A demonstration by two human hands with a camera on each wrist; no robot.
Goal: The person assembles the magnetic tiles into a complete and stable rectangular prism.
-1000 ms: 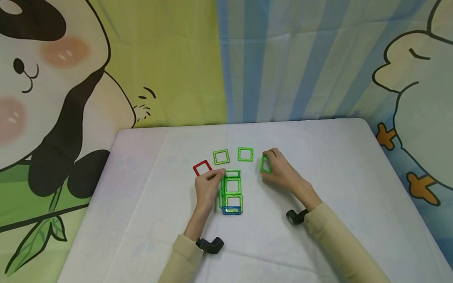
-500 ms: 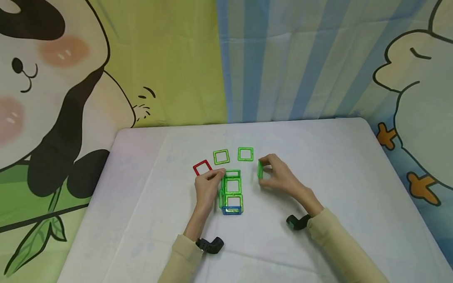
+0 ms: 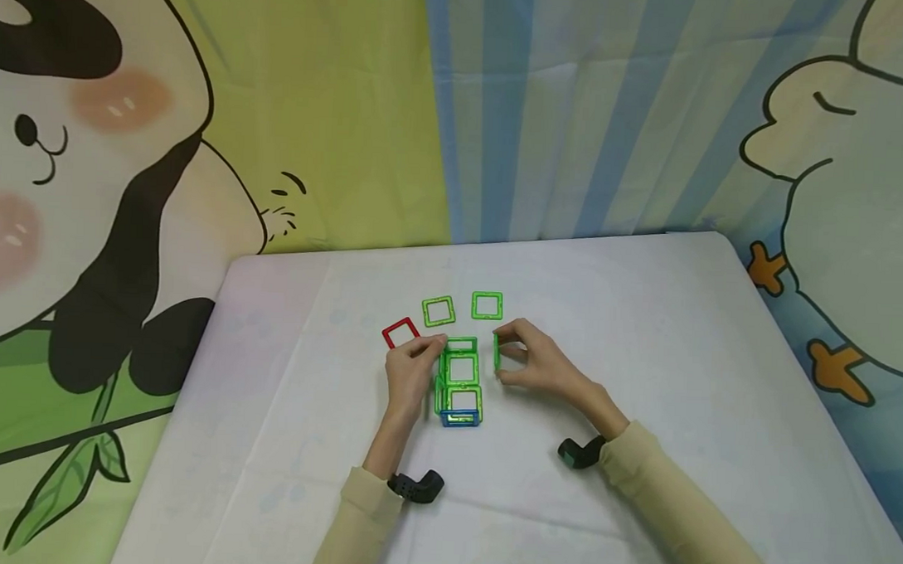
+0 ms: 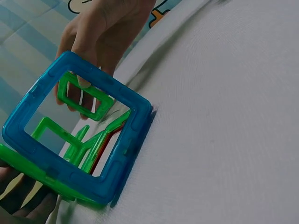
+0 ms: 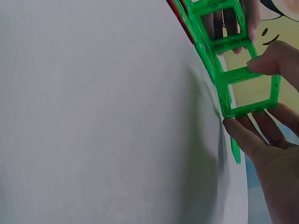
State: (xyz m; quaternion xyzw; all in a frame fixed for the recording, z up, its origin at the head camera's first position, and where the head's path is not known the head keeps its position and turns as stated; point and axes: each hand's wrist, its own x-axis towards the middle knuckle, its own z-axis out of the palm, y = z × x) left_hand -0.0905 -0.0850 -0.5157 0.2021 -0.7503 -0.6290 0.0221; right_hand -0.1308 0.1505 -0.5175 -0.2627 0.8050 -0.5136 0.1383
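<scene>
Left hand (image 3: 409, 376), narrow pinch, grips far left corner of green-and-blue frame assembly (image 3: 462, 386) on white table (image 3: 607, 304), right hand (image 3: 544, 362), wider thumb-to-finger span, grips upright green square frame (image 3: 497, 352) just right of assembly

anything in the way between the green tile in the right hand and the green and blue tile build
Nothing visible: in the head view, only white tabletop shows between the held green tile and the tile build. Two loose green tiles lie farther back.
</scene>
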